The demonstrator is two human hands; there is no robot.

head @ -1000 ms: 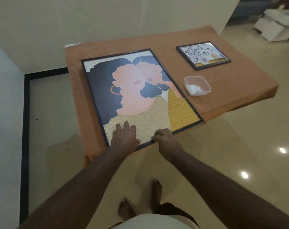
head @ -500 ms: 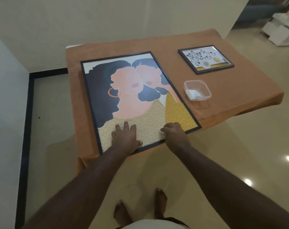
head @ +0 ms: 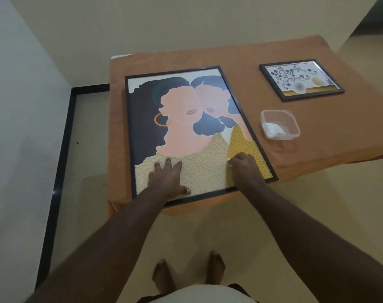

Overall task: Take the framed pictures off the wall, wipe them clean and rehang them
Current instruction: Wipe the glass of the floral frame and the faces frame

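Lying on one table (head: 208, 60), two framed pictures (head: 186, 127), left hand (head: 166, 180) flat, right hand (head: 244, 169) pinching wipe (head: 228, 163)

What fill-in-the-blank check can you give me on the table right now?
1. The left hand lies flat on the large black-framed portrait picture, fingers ____.
2. The clear plastic container sits between the portrait and the ____ picture.
3. The right hand presses a small white wipe on the portrait's ____ patch.
4. The table wears an ____ cloth.

Missing: spread; small floral; yellow; orange
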